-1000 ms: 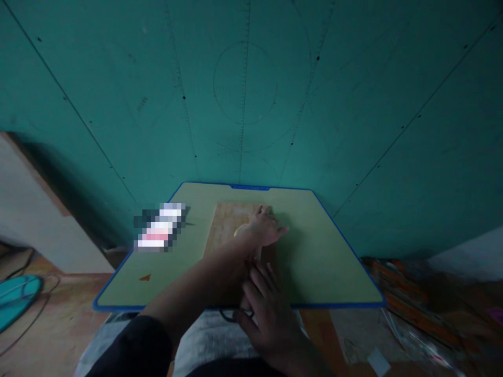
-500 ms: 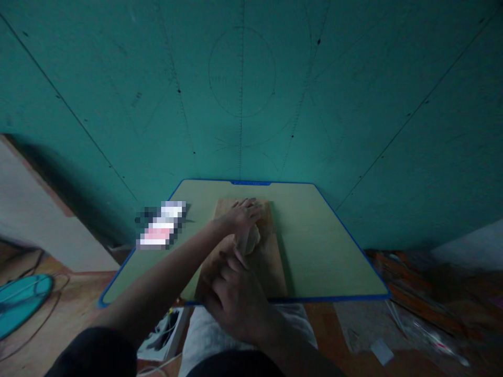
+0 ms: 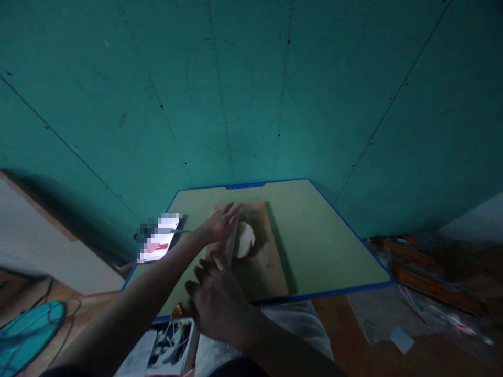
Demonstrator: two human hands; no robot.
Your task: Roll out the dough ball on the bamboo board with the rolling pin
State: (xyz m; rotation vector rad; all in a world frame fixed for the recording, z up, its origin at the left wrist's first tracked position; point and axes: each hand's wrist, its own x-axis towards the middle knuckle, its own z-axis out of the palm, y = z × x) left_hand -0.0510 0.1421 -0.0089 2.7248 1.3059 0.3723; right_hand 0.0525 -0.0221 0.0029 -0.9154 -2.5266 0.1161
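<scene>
On a wooden cutting board (image 3: pixel 271 272) lies a white, rounded lump (image 3: pixel 245 240) that looks like dough. My right hand (image 3: pixel 222 303) is closed round the handle of a broad-bladed knife (image 3: pixel 231 245), which stands on edge just left of the lump; the handle is hidden in the fingers. Further back, my left hand (image 3: pixel 222 224) lies with outstretched fingers along the far end of the blade. Whether the blade touches the lump I cannot tell.
The board rests on a small pale folding table (image 3: pixel 326 251) with a blue rim, against a green wall (image 3: pixel 251 104). A phone (image 3: pixel 159 238), partly blurred out, leans at the table's left. Below stands a white box (image 3: pixel 190 345) of cables; a teal round object (image 3: pixel 31 335) is at left.
The knife and both hands have shifted left, off the white lump, which now shows more fully. My left hand's fingers have come closer together. The view has tilted and turned slightly.
</scene>
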